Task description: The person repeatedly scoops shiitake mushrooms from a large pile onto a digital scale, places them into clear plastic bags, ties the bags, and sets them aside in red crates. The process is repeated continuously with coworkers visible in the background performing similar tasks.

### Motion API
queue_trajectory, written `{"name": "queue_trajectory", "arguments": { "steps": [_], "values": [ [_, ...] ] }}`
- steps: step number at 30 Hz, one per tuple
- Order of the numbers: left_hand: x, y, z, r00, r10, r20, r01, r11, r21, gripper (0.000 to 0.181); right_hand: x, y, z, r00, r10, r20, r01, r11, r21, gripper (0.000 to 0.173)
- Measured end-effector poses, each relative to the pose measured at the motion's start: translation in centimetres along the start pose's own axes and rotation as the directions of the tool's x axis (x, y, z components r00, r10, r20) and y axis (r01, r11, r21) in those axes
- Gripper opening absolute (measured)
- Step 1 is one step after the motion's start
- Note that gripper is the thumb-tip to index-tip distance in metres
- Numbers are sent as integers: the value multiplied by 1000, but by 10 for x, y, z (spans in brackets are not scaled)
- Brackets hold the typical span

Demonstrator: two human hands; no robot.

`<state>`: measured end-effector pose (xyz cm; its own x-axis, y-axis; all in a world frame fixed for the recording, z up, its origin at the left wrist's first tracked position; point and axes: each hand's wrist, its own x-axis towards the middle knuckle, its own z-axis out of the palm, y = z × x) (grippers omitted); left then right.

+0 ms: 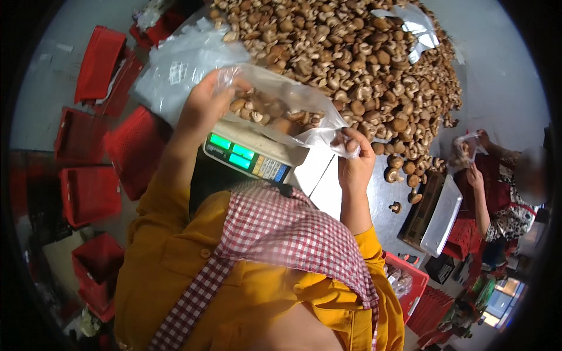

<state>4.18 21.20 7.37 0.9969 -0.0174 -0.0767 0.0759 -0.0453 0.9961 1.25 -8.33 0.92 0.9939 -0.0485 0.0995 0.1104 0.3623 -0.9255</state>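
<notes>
Between my two hands a clear plastic bag [281, 94] is stretched wide, with several shiitake mushrooms [281, 114] inside. My left hand [208, 103] pinches one corner of its mouth. At the opposite corner my right hand [358, 153] grips the bunched plastic between thumb and fingers. Under the bag is a digital scale [246, 155] with lit green displays and a keypad; their digits are too blurred to read. The bag hides much of its weighing surface. Just beyond the bag spreads a large heap of loose shiitake mushrooms [351, 52].
A stack of flat plastic bags [184, 66] lies left of the heap. Red plastic crates [90, 195] stand on the floor at left. On the right, another person's hand [475, 180] holds a bag near a metal tray [441, 219]. A red crate [417, 285] holds filled bags.
</notes>
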Motion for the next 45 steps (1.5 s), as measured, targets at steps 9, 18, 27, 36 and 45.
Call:
{"name": "queue_trajectory", "arguments": {
  "steps": [9, 18, 27, 36, 45],
  "values": [
    [-79, -30, 0, 998, -39, -53, 32, 990, -136, 50, -45, -17, -16, 993, 97, 71, -30, 769, -638, 23],
    [-38, -22, 4, 989, 150, 8, -149, 988, -48, 52, 15, -45, 112, 767, -159, 622, 552, 658, -512, 26],
    [-33, -24, -7, 996, -54, 65, 60, 994, -95, 53, -2, 53, 61, 881, 274, 385, 398, 9, -917, 42],
    [-28, -20, -4, 1000, 25, 8, -25, 1000, -16, 53, 2, 42, 46, 940, 245, 238, 182, 228, -956, 32],
    [-24, -15, -6, 999, 39, 30, -42, 990, 137, 55, 1, 52, 65, 894, 302, 332, 387, -143, -911, 17]
  ]
}}
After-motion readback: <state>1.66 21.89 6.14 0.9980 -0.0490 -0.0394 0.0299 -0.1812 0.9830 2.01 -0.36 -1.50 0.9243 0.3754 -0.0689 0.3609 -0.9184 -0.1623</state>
